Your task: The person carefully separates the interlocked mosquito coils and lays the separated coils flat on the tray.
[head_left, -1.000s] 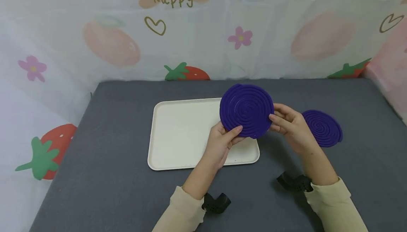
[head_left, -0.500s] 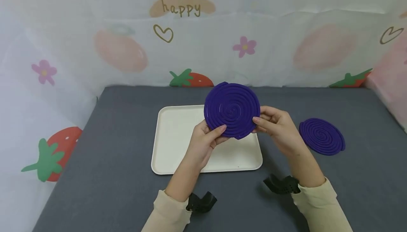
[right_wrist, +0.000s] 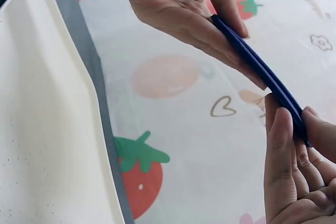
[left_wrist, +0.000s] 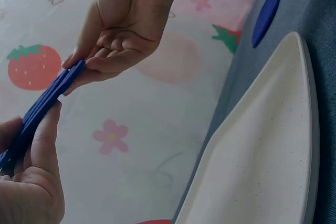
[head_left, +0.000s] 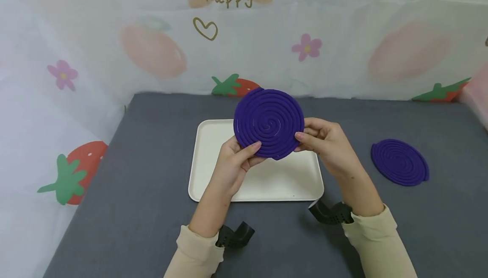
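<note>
A round purple-blue spiral coaster [head_left: 268, 121] is held up above the tray, its coiled face towards the head camera. My left hand [head_left: 233, 165] pinches its lower left edge, thumb on the front and fingers behind. At the lower right edge, my right hand [head_left: 329, 146] pinches it between thumb and fingers. Both wrist views show the coaster [left_wrist: 39, 111] edge-on and thin, with the two hands gripping opposite ends. A second spiral coaster [head_left: 400, 162] lies flat on the table to the right.
Behind and below the raised coaster, a cream rectangular tray [head_left: 213, 176] rests on the grey tablecloth [head_left: 126, 210]. A white printed curtain [head_left: 335, 15] with strawberries and flowers hangs along the back and left. Black wrist cameras [head_left: 331, 212] sit under both wrists.
Both hands have carried the raised coaster leftward over the tray, away from the second coaster, which stays put. The grips look much the same. The head view has shifted slightly.
</note>
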The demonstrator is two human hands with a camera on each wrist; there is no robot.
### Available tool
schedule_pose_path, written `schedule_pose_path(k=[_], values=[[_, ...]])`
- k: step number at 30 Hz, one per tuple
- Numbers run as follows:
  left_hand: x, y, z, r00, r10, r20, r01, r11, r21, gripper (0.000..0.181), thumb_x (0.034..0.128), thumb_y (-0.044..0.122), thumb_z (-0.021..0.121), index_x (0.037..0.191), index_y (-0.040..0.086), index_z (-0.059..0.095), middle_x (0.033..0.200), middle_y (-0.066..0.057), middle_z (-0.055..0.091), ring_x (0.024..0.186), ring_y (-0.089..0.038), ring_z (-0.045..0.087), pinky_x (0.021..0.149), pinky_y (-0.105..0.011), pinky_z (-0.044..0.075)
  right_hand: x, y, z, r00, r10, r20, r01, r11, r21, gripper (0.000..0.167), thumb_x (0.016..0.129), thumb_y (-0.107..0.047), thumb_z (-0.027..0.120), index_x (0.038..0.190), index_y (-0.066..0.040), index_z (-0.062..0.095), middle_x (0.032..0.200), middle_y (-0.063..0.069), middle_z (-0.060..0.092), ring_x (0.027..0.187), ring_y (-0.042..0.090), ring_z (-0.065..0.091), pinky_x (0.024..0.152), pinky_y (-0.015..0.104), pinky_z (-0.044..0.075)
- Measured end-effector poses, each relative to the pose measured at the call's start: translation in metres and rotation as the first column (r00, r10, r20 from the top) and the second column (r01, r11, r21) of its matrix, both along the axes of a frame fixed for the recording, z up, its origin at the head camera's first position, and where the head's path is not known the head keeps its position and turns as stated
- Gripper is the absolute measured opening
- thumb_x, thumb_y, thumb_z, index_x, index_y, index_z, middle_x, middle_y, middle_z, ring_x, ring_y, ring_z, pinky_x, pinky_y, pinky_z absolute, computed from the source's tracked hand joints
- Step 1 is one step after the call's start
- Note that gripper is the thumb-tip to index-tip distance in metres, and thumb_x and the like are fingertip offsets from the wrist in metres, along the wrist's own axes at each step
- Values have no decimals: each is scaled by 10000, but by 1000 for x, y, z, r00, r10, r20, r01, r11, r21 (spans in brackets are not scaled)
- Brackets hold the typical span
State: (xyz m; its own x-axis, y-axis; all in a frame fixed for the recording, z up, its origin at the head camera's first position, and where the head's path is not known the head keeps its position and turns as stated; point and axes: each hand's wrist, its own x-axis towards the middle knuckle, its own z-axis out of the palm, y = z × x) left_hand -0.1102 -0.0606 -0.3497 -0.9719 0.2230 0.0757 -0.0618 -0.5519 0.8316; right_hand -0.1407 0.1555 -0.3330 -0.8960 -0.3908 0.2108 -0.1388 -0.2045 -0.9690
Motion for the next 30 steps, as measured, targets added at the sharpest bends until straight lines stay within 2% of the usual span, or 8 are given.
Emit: schedule_pose_path(k=[5, 9, 13, 21, 30], values=[[3, -4, 5, 1000, -5, -2, 5, 1000, 21, 413, 930, -108, 430, 1335, -128, 355, 1075, -84, 613, 955, -162, 652, 811, -283, 539, 2, -5, 4, 999, 13, 37, -12, 1000, -8, 221, 921, 39, 556, 1123, -17, 625, 896, 66, 705, 757, 173, 678, 666, 305, 572], [6, -5, 6, 999, 42, 0, -42, 999, 30, 410, 933, -115, 427, 1338, -115, 360, 1090, -87, 609, 961, -163, 651, 821, -281, 533, 4, -9, 5, 991, 78, 108, -87, 993, 74, 246, 929, -6, 564, 1172, 24, 580, 920, 65, 709, 792, 193, 688, 688, 327, 574], [10, -3, 7, 996, 87, -9, -87, 996, 32, 400, 936, -110, 438, 1331, -95, 380, 1105, -89, 608, 972, -164, 650, 855, -298, 518, 6, -14, 4, 980, 138, 144, -155, 981, 119, 207, 916, 5, 579, 1116, 52, 602, 898, 78, 713, 796, 195, 694, 705, 335, 572], [14, 2, 10, 993, 117, -17, -116, 993, 32, 390, 937, -97, 450, 1323, -85, 391, 1107, -85, 601, 969, -154, 650, 859, -296, 515, 10, -16, 2, 983, 127, 132, -133, 990, 39, 150, 901, 63, 568, 997, -7, 659, 854, 101, 711, 762, 190, 697, 685, 326, 574], [17, 4, 9, 988, 143, -61, -144, 989, -25, 376, 931, -97, 472, 1302, -69, 416, 1100, -79, 602, 983, -153, 642, 873, -313, 510, 13, -15, 4, 977, 108, 183, -107, 994, -17, 155, 901, 65, 569, 969, -26, 675, 837, 111, 712, 731, 189, 701, 651, 306, 575]])
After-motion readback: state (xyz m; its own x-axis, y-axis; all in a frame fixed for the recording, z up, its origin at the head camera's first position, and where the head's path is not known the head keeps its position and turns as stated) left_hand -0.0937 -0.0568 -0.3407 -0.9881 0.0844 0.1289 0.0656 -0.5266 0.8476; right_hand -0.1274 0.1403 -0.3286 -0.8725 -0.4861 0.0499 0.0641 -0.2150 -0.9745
